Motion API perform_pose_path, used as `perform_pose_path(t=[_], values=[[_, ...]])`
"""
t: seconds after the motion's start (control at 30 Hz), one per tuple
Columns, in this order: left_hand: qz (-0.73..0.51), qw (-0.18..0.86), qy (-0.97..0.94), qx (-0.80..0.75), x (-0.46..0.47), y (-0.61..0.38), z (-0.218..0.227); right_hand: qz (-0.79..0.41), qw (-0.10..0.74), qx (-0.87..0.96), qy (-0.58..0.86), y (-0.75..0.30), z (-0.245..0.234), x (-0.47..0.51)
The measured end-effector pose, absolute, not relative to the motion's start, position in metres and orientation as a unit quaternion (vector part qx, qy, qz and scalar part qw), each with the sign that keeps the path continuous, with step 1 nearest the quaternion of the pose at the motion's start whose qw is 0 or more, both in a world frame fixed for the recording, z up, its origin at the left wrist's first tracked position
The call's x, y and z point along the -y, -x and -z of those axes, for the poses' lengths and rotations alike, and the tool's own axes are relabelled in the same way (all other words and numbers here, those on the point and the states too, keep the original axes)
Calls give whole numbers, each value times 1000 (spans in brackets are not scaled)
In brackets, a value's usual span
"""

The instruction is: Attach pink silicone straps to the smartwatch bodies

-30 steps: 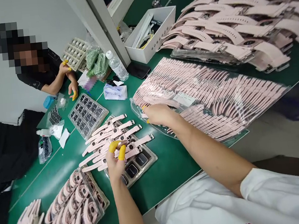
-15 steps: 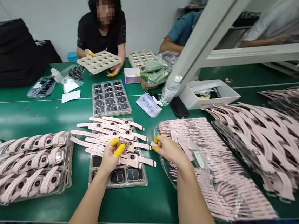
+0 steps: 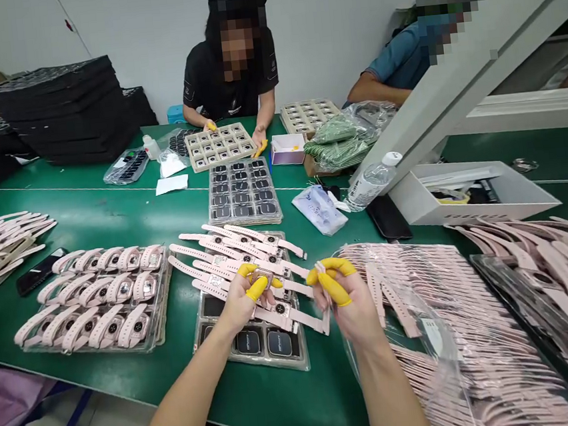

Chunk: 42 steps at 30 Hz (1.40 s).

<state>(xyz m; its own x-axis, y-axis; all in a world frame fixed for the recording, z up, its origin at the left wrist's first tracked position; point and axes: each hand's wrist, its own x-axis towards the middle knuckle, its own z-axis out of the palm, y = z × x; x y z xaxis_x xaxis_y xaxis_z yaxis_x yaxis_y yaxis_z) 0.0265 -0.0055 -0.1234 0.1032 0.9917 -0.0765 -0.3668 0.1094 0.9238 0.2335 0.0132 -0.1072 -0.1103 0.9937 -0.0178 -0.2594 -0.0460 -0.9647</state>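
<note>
My left hand point(image 3: 239, 301), with yellow finger covers, is closed on a pink smartwatch case point(image 3: 264, 279) above the middle tray. My right hand point(image 3: 356, 303), also in yellow covers, pinches a pink watch strap point(image 3: 325, 303) to the right of it. A gap separates the two hands. Beneath them, several pink-strapped watches point(image 3: 279, 309) lie crosswise over a clear plastic tray point(image 3: 298, 361), whose front pockets hold dark square watch faces. Beside my right hand, many pink straps point(image 3: 420, 267) lie in plastic bags. My fingers partly hide the case and strap.
Trays of pink watches point(image 3: 91, 295) stand at left, with more point(image 3: 545, 268) at far right. A filled tray point(image 3: 241, 190) lies ahead. A person across the table holds a beige tray point(image 3: 222, 145). A bottle point(image 3: 374, 181), white box point(image 3: 478, 194) and slanted beam point(image 3: 450, 56) are at right.
My view has turned left. My right hand has lifted and turned, showing more of the strap in its fingers. The person opposite has lowered the beige tray behind the filled one.
</note>
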Motion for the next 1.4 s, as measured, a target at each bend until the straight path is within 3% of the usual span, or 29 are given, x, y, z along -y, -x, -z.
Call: perform_pose_path(t=[0.13,0.47,1.1,1.4], values=[[-537,608,-408,-419,7,-27,125,-696,469,406,362,-203,100,3],[-521,528,-483,-466,14,-27,132,-789,401,272,376,-202,110,-8],[-486,503,-523,-486,16,-24,132,-808,395,230,371,-202,120,-20],[-491,497,-523,-488,16,-26,132,-793,446,215,355,-204,114,-19]])
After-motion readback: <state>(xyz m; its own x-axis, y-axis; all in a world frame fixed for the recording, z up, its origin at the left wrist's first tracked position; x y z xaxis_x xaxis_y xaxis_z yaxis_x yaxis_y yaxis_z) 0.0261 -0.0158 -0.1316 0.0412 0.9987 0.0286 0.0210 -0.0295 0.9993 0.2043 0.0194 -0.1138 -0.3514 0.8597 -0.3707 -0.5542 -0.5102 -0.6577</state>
